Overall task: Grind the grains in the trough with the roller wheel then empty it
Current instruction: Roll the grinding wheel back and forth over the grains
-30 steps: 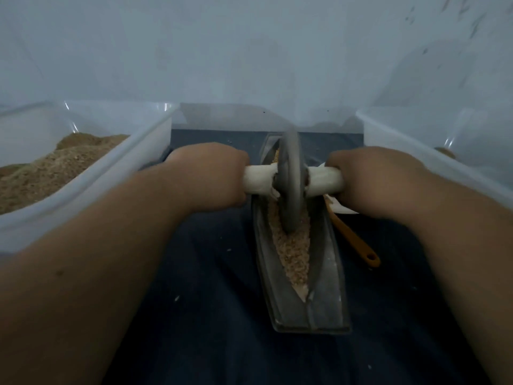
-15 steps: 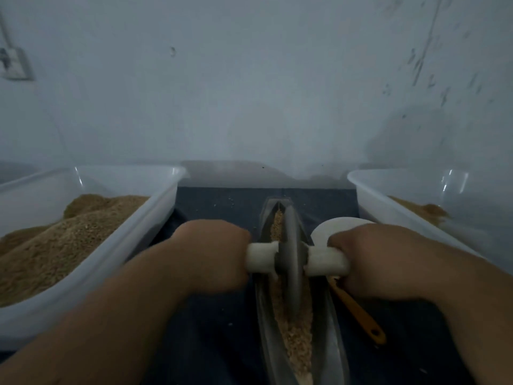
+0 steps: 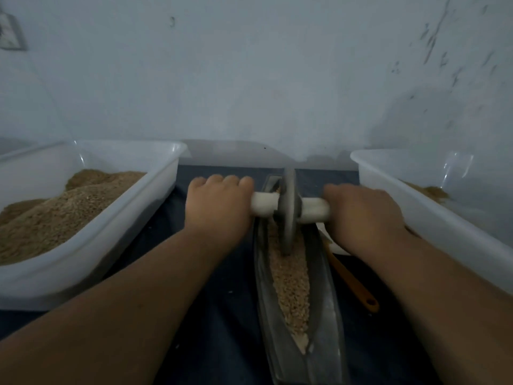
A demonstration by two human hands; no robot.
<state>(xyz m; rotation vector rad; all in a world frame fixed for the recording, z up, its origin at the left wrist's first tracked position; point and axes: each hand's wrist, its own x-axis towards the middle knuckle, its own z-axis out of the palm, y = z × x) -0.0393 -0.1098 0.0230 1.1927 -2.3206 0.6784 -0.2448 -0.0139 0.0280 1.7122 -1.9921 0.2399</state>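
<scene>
No legible text, label, brand, number or sign on anything in view.

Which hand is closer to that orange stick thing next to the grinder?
Right. The right hand grips the roller wheel just above the far end of the orange handle. The left hand grips the wheel's other side, across the trough from it.

Trough (image 3: 330,315) and wheel (image 3: 288,212): dull grey metal. Axle (image 3: 263,204): matt white. Bins (image 3: 91,251): glossy translucent plastic. Grains (image 3: 291,284): coarse. Cloth (image 3: 222,329): dark, matt.
</scene>
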